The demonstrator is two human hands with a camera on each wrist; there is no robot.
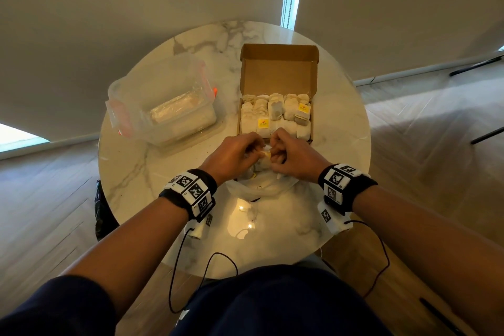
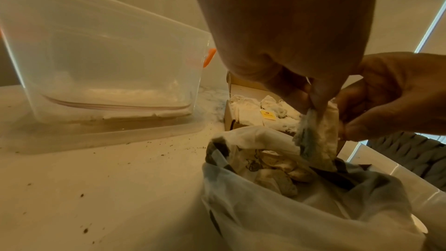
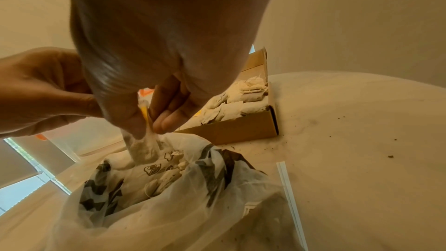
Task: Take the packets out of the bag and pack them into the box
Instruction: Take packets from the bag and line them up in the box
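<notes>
A pale tea-bag packet (image 2: 318, 140) with a yellow tag hangs just above the open mouth of a thin plastic bag (image 2: 289, 207). My left hand (image 2: 313, 102) pinches its top edge. My right hand (image 3: 149, 121) pinches the same packet (image 3: 142, 146) at the tag. In the head view both hands, left (image 1: 237, 153) and right (image 1: 291, 158), meet over the bag (image 1: 259, 188), right in front of the open cardboard box (image 1: 313, 117). Several packets (image 1: 275, 114) fill the box in rows. More packets (image 3: 164, 178) lie inside the bag (image 3: 181, 207).
A clear plastic container (image 1: 163, 106) with orange clips stands left of the box on the round marble table (image 1: 131, 172). The box lid (image 1: 278, 71) stands upright at the back. Dark crumbs (image 2: 84, 230) speckle the tabletop. Cables hang from both wrists.
</notes>
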